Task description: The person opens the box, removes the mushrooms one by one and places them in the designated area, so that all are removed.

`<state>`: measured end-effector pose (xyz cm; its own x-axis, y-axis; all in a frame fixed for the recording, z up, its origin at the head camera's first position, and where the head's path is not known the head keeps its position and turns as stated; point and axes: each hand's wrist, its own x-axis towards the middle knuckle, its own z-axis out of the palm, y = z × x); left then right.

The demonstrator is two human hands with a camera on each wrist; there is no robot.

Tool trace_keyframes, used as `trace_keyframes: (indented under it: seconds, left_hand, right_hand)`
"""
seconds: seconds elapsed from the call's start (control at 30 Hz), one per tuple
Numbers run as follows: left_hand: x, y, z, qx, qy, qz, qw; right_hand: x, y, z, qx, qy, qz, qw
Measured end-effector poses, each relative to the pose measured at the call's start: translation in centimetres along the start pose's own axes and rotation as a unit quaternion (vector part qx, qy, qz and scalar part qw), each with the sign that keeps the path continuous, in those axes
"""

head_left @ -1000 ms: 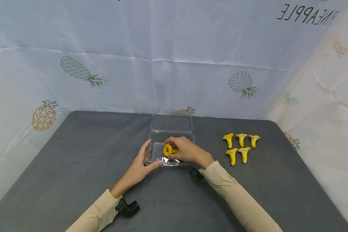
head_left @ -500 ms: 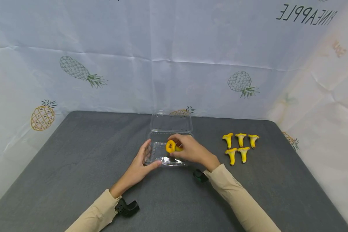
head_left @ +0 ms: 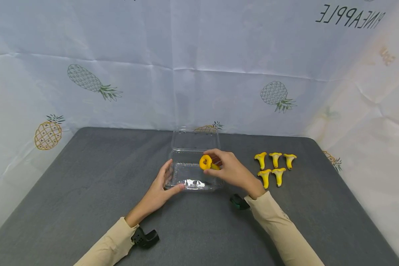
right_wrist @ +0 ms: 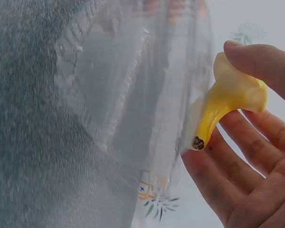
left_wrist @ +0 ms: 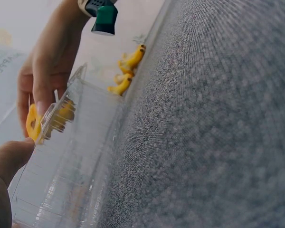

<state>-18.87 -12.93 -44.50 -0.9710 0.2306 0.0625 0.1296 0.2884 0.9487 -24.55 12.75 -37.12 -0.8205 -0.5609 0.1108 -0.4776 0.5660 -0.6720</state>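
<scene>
My right hand [head_left: 231, 168] pinches a yellow chanterelle mushroom [head_left: 205, 162] by its cap, above the right part of a clear plastic clamshell box [head_left: 189, 176]. In the right wrist view the thumb lies on one side of the chanterelle's cap [right_wrist: 235, 88], and its dark-tipped stem points away from the thumb. Through the box wall in the left wrist view, part of this mushroom shows blurred. My left hand [head_left: 159, 190] holds the box at its near left corner, thumb along the front rim and fingers at the left side.
Several more chanterelles [head_left: 276, 160] lie in two rows on the grey table [head_left: 86, 192], right of the box. The box's lid [head_left: 195, 140] stands open at the back. A pineapple-print cloth [head_left: 146, 92] hangs behind the table.
My right hand has lifted the chanterelle and moved it to the right and away from me, from low in the box to over its right part. The left hand stays on the box.
</scene>
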Motion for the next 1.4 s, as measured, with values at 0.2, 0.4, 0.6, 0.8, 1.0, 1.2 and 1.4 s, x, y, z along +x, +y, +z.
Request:
trace_keyframes:
  seconds: [0.2, 0.4, 0.6, 0.8, 1.0, 1.2, 1.4]
  left_hand:
    - [0.0, -0.1, 0.0, 0.003, -0.001, 0.001, 1.0000]
    - [0.0, -0.2, 0.0, 0.003, -0.004, 0.004, 1.0000]
    - [-0.1, -0.1, 0.0, 0.000, -0.003, -0.003, 1.0000]
    - [0.0, 0.0, 0.0, 0.002, -0.006, -0.004, 1.0000]
    - [0.0, -0.2, -0.1, 0.009, -0.002, -0.001, 1.0000]
    - [-0.1, -0.2, 0.0, 0.007, -0.005, 0.003, 1.0000]
    - [-0.1, -0.2, 0.0, 0.003, -0.003, 0.011, 0.9999]
  right_hand:
    - [-1.0, 0.5, -1.1, 0.004, 0.022, -0.001, 1.000]
    - [-2.1, 1.0, -1.7, 0.002, 0.046, 0.008, 0.999]
    - [-3.3, 1.5, -2.3, -0.008, 0.067, 0.026, 0.997]
    - [-4.5, 2.0, -3.0, -0.010, 0.086, 0.052, 0.995]
    - [-5.3, 2.7, -3.3, -0.023, 0.106, 0.058, 0.992]
    - [-6.2, 3.2, -3.7, -0.041, 0.117, 0.068, 0.990]
    - [-7.6, 3.9, -4.2, -0.035, 0.129, 0.079, 0.988]
